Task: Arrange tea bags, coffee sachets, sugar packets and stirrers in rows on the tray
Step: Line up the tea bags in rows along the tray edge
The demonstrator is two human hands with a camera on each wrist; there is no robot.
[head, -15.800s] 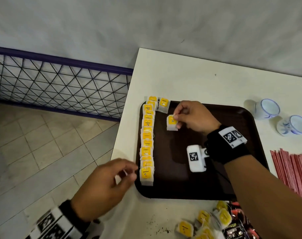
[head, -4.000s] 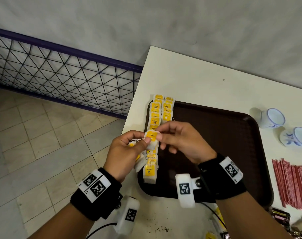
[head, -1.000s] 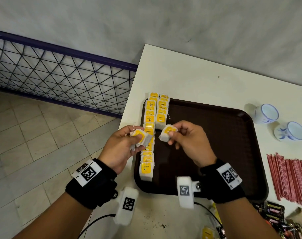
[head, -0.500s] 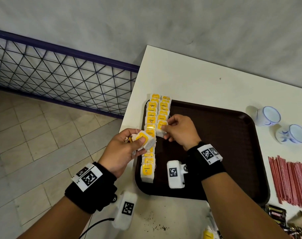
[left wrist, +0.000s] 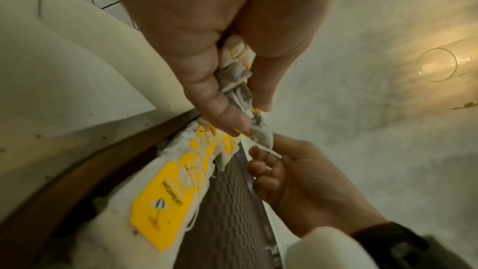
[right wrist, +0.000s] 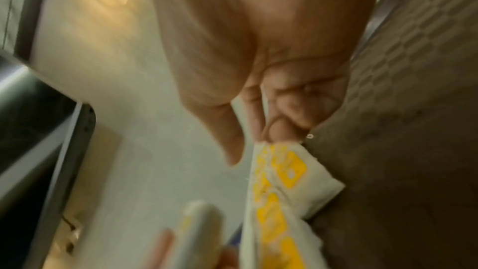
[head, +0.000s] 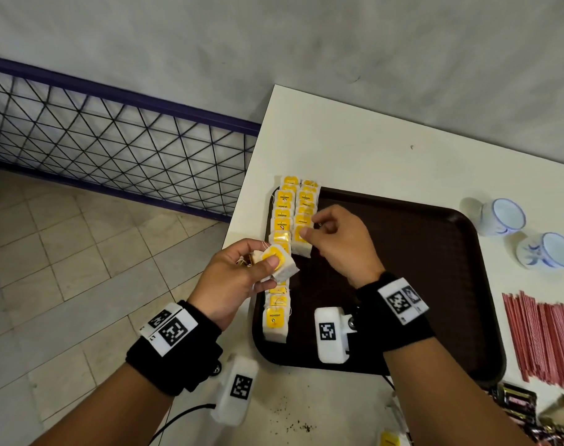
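Note:
A dark brown tray (head: 419,284) lies on the white table (head: 371,149). Two rows of yellow-tagged tea bags run along its left side: a long one (head: 282,220) and a shorter one (head: 306,201). My left hand (head: 263,259) grips a small bunch of tea bags (head: 284,268) above the tray's left rim, and in the left wrist view the bunch (left wrist: 238,75) is squeezed between thumb and fingers. My right hand (head: 309,226) hovers at the near end of the shorter row, its curled fingertips touching the last tea bag (right wrist: 292,171) while the thumb stands apart.
Red stirrers (head: 544,342) lie in a pile right of the tray. Two blue-and-white cups (head: 499,217) (head: 551,255) stand at the back right. Dark sachets (head: 515,400) and a loose tea bag (head: 388,441) lie near the front. A purple mesh railing (head: 113,149) runs left of the table's edge.
My right hand carried a tea bag from mid-air down to the near end of the shorter row and loosened its fingers. My left hand kept its bunch, almost still.

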